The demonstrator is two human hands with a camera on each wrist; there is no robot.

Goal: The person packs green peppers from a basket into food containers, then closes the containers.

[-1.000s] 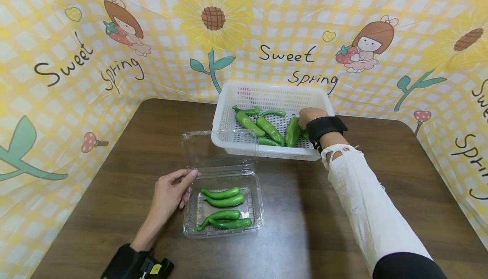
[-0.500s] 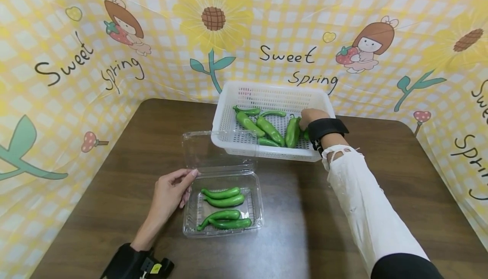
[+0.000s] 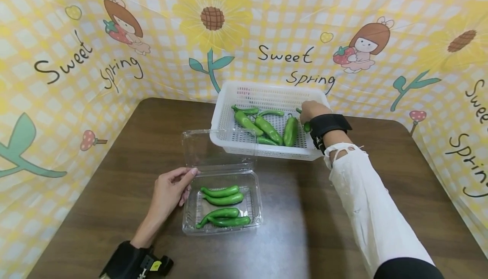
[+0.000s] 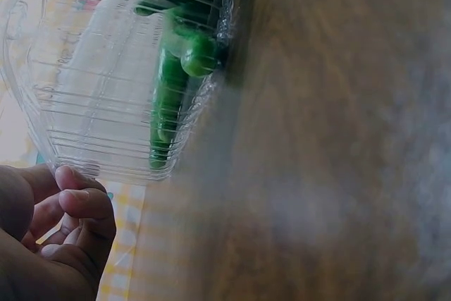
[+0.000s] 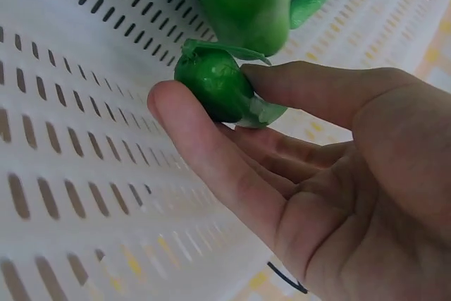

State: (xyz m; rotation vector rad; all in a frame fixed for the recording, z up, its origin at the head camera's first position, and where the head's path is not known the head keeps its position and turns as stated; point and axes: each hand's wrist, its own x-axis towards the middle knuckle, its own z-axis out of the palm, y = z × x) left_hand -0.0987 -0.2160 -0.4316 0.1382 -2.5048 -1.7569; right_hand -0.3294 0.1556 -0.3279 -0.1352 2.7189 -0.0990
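A white perforated basket (image 3: 267, 94) at the back of the table holds several green peppers (image 3: 268, 128). My right hand (image 3: 310, 111) is inside its right end. In the right wrist view the thumb and fingers of that hand (image 5: 208, 93) pinch one green pepper (image 5: 211, 75) by its stem end, just above the basket floor. In front stands a clear clamshell container (image 3: 259, 202) with several peppers (image 3: 223, 198) in it and its lid (image 3: 206, 149) open toward the back. My left hand (image 3: 171, 190) rests against the container's left edge, its fingers (image 4: 77, 206) loosely curled and holding nothing.
The brown table (image 3: 381, 143) is ringed on three sides by a yellow checked cloth backdrop (image 3: 76, 79). The basket overlaps the raised lid's far right corner. Bare tabletop lies right of the container and along the left side.
My right hand has risen a little in the basket's right end, bringing the pinched pepper up with it. The left hand and the container have stayed put.
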